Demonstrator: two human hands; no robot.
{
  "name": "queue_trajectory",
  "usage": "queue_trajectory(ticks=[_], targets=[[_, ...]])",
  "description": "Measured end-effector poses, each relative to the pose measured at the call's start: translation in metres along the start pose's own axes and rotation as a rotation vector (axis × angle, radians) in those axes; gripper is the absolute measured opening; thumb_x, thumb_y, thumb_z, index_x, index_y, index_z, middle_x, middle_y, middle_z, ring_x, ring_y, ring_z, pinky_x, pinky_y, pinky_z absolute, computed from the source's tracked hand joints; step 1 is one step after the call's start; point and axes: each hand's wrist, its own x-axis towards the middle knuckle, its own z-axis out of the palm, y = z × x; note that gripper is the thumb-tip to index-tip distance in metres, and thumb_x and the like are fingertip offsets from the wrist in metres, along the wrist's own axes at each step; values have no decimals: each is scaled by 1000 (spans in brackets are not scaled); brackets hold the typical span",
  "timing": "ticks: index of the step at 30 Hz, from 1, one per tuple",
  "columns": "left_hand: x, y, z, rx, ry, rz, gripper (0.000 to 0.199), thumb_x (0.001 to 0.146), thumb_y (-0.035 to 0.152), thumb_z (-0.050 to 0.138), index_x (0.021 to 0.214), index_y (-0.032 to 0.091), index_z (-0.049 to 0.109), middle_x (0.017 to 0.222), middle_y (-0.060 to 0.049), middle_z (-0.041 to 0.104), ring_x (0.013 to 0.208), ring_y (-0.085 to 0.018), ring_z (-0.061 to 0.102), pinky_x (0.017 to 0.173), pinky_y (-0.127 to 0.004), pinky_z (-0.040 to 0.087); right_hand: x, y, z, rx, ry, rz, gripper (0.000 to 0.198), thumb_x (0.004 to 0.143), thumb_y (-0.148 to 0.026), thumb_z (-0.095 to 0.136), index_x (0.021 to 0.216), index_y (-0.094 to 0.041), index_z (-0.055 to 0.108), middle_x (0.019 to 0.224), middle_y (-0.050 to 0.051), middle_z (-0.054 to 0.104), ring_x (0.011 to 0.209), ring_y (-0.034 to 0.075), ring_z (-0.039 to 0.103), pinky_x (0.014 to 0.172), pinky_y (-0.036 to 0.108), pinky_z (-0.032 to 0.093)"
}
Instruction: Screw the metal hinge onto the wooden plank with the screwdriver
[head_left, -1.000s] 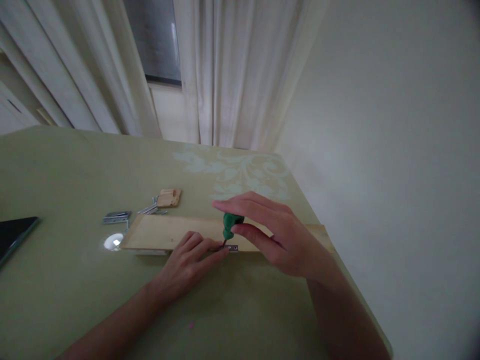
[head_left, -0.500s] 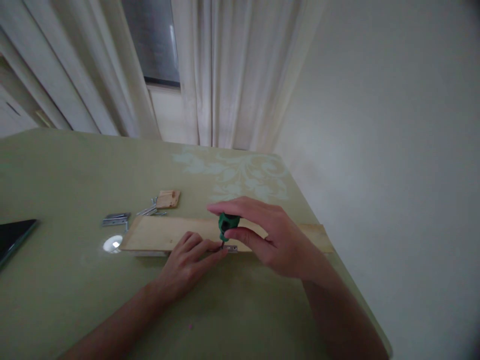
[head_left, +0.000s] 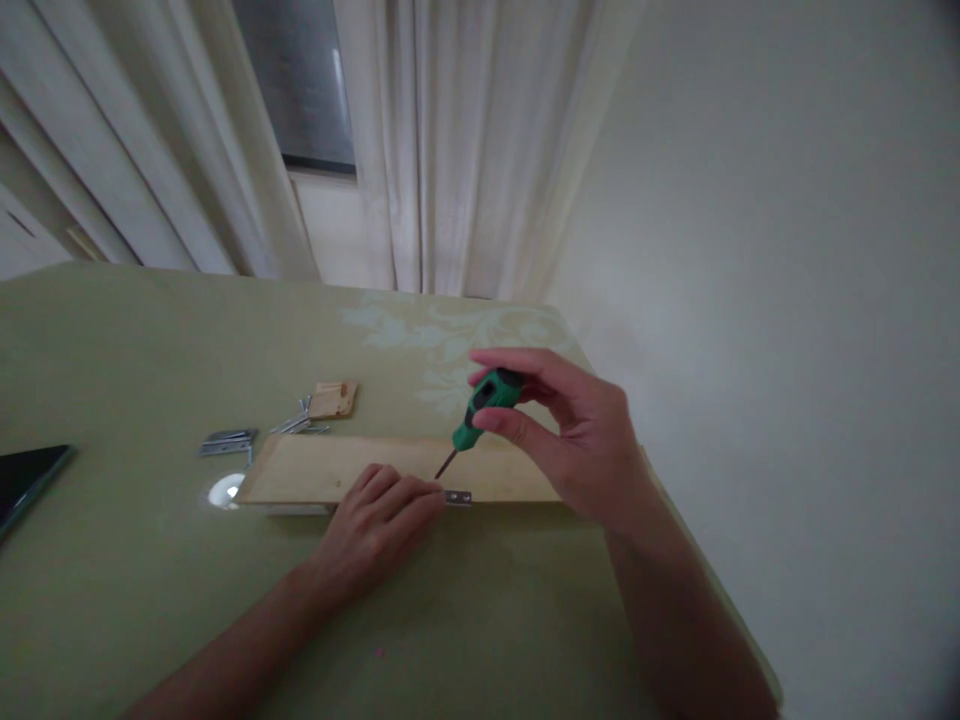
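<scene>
In my right hand [head_left: 570, 425] is a green and black screwdriver [head_left: 491, 400], its fingers closed round the handle. The shaft slants down to the left, its tip close to the fingertips of my left hand [head_left: 386, 525]. A wooden board [head_left: 300, 470] lies crosswise in front of me. At its near edge sits a small metal plate with holes [head_left: 459, 497], its left end by my left fingertips. My left fingers are pressed together there; what they hold, if anything, is hidden.
Left of the board lie stacked metal plates [head_left: 229, 442], several screws [head_left: 300, 422] and a small wooden piece [head_left: 334, 399]. A dark flat object [head_left: 30, 480] rests at the left edge of the green table [head_left: 187, 350]. A wall [head_left: 787, 350] stands on the right.
My right hand has lifted the screwdriver up and to the right, and it has gone from nearly upright to tilted. My left hand stays by the metal plate.
</scene>
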Motion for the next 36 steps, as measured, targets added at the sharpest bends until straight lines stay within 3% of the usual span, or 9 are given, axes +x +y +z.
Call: queue_trajectory(ticks=[3, 7, 9, 12, 17, 36], targets=[[9, 1, -2, 19, -69, -111, 21, 101, 31, 64, 119, 22, 68, 115, -8, 77, 95, -23, 65, 85, -39, 47, 0, -1, -13, -76, 146, -28, 40, 91, -27, 79, 130, -29, 73, 113, 3, 77, 102, 20, 76, 94, 37, 65], [33, -8, -11, 29, -326, -196, 76, 90, 64, 70, 152, 24, 50, 157, -14, 55, 139, -35, 53, 111, -49, 41, -1, -4, -21, -153, 217, -61, 38, 91, -24, 78, 129, -29, 73, 113, 3, 77, 102, 20, 76, 93, 37, 65], [46, -14, -14, 3, -452, -207, 92, 84, 72, 70, 158, 25, 44, 162, -14, 50, 145, -37, 49, 118, -53, 35, -1, -6, -23, -168, 226, -72, 38, 91, -24, 78, 129, -29, 73, 114, 3, 77, 101, 20, 75, 92, 36, 65], [59, -21, -14, -39, -559, -255, 91, 83, 72, 70, 156, 24, 46, 157, -12, 56, 140, -35, 55, 119, -50, 36, -3, -8, -24, -184, 221, -72, 39, 91, -25, 78, 129, -29, 73, 113, 3, 77, 99, 20, 75, 91, 36, 65], [64, -23, -11, -58, -562, -322, 81, 80, 68, 74, 146, 24, 57, 148, -12, 63, 131, -35, 62, 110, -47, 45, -4, -11, -30, -187, 265, -93, 37, 91, -24, 77, 128, -29, 73, 111, 2, 76, 99, 20, 75, 92, 37, 65], [66, -24, -13, -122, -506, -311, 74, 82, 65, 74, 142, 24, 61, 136, -11, 69, 120, -33, 66, 103, -46, 47, -5, -18, -34, -211, 287, -81, 38, 90, -24, 77, 128, -29, 73, 111, 3, 75, 102, 22, 74, 93, 40, 66]])
